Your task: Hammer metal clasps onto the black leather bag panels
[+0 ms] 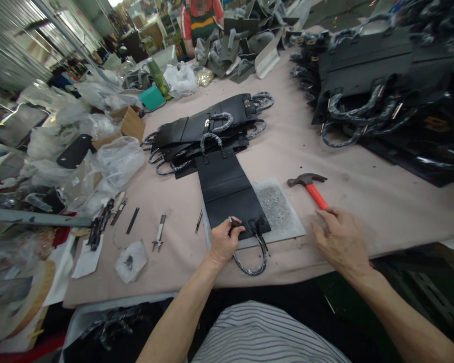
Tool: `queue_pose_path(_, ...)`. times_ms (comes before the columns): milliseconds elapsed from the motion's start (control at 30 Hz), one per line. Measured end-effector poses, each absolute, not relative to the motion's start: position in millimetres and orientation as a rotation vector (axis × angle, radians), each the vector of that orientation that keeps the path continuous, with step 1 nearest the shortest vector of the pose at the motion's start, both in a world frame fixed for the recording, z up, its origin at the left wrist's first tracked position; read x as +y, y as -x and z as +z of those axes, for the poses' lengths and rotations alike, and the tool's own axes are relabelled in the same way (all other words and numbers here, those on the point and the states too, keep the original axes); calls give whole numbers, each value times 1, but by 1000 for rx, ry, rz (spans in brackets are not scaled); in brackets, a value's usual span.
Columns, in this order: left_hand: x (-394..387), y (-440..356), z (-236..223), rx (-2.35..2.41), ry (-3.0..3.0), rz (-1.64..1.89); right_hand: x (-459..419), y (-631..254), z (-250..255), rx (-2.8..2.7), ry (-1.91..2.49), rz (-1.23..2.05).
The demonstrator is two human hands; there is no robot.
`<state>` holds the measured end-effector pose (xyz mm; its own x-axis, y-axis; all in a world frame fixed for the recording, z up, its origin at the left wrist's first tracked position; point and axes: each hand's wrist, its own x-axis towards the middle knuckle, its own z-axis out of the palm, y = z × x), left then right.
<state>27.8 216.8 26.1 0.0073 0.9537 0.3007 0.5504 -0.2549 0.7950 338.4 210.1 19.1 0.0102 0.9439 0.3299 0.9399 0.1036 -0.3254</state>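
A black leather bag panel (229, 186) lies across a pale, pitted board (278, 206), with wrapped loop handles at both ends. My left hand (226, 239) is closed at its near end, pinching a short dark metal rod, seemingly a punch (232, 222), against the leather. The near handle (251, 272) curves over the table edge, wrapped in clear film. To the right, my right hand (340, 239) curls over the end of the red grip of a claw hammer (314, 189). The hammer's head rests on the table, pointing away. My fingers partly hide the grip.
Stacked black panels (208, 126) lie beyond the board; a larger pile (366, 75) fills the right. Calipers (159, 233), a dark strip (132, 221) and a small plastic bag (131, 261) lie left. Plastic wrapping (117, 156) crowds the left edge. A person (202, 25) is across the table.
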Motion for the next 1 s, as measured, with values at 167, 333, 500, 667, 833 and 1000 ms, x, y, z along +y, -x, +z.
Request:
queue_pose_path(167,218,-29,24,1501,-1863,1157,222,-367,24,-1716,2236,482)
queue_pose_path(333,217,-26,22,1482,-1878,1118,239,-350,61,-1244,1994,1343)
queue_pose_path(500,217,-25,21,1482,-1867,1097,216,-306,112,-1132,1745,1444)
queue_pose_path(667,216,-25,20,1482,-1866,1092,195,-295,140,-2037,1538,624)
queue_pose_path(833,216,-24,18,1475,-1853,1102,195,-292,173,-2356,1369,292)
queue_pose_path(1000,217,-24,15,1467,-1873,1099,187,-281,193,-1990,1323,-25)
